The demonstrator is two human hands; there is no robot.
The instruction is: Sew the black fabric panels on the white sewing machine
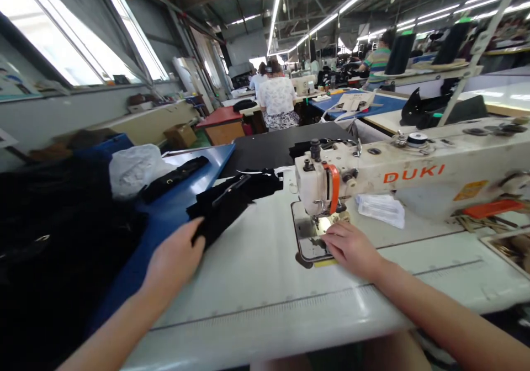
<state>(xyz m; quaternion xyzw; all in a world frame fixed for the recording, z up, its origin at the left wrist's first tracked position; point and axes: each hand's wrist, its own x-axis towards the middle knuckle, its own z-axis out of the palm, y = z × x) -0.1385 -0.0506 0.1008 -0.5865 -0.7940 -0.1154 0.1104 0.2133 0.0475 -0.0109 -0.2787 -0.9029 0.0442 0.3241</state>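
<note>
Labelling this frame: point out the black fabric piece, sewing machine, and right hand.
black fabric piece (232, 200), head view, middle of the cloth
sewing machine (414, 175), head view, arm by lettering
right hand (351, 248), head view, back of hand

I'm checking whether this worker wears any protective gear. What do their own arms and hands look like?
Both forearms are bare as far as the picture shows: no sleeves in view. The left hand and the right hand wear no gloves, and no rings, watch or bracelets show. No thimble or finger guard is visible, though the fingertips are too blurred to be sure.
</note>
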